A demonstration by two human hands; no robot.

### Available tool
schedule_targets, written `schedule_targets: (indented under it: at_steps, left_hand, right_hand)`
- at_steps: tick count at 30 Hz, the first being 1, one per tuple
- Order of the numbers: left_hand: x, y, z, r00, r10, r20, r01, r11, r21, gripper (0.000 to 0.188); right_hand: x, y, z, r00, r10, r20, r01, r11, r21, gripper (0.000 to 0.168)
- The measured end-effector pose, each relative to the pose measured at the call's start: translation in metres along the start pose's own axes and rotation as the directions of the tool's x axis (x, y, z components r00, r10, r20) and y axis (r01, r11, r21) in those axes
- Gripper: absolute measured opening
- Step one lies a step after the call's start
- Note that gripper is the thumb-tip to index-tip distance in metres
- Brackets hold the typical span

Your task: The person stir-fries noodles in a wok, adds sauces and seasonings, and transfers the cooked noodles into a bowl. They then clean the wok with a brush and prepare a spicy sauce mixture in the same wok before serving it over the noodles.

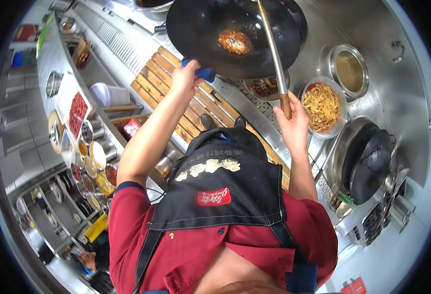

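Observation:
A large black wok (200, 40) is at the top, with reddish-brown oily food (235, 42) in its bottom. My left hand (186, 77) grips a blue cloth (205, 73) at the wok's near left rim; any handle under it is hidden. The wooden grip of a long metal-shafted utensil (273, 47) is in my right hand (294, 119); its shaft reaches across the wok and its head is cut off at the top. Beside that hand stands a bowl of yellowish strips (322, 106). Below the wok's rim, a strainer or bowl of dark red pieces (265, 88) is partly hidden.
A metal pot of brownish liquid (349, 71) and another black wok (371, 165) stand at right. Wooden slats (156, 73) cover the floor. Seasoning containers (97, 154) and a tray of red meat (78, 114) line the left counter. Another person's hand (86, 260) shows lower left.

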State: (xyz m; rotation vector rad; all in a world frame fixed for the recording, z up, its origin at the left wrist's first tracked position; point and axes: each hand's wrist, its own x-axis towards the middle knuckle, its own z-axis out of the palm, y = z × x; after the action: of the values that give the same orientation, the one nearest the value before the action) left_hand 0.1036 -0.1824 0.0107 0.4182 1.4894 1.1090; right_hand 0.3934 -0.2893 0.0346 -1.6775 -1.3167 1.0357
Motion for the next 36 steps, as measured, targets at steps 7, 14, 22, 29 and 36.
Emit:
schedule_targets:
  at_steps: [7, 14, 22, 29, 36]
  left_hand:
    - [0.111, -0.027, 0.055, 0.987, 0.037, 0.156, -0.023, 0.996, -0.090, 0.024]
    - [0.174, -0.052, 0.084, 0.963, -0.009, 0.271, 0.038, 0.994, -0.103, 0.028]
    - [0.168, -0.035, 0.101, 0.969, -0.059, 0.242, 0.067, 0.997, -0.024, 0.024]
    - [0.133, -0.027, 0.035, 0.853, -0.136, 0.504, 0.136, 0.990, 0.036, 0.077]
    - [-0.025, -0.012, -0.119, 0.717, -0.058, 0.694, -0.158, 0.957, 0.244, 0.059]
  right_hand:
    - [0.029, -0.026, 0.007, 0.986, 0.134, -0.097, -0.120, 0.983, 0.140, 0.054]
    - [0.014, -0.069, 0.025, 0.936, 0.018, -0.352, 0.059, 0.976, 0.208, 0.058]
    - [0.019, -0.090, 0.046, 0.937, 0.063, -0.345, -0.022, 0.992, 0.123, 0.058]
    - [0.055, -0.035, 0.011, 0.986, -0.092, -0.137, -0.021, 0.757, -0.653, 0.055]
    - [0.085, 0.018, 0.027, 0.995, -0.083, 0.051, 0.092, 0.972, -0.216, 0.059]
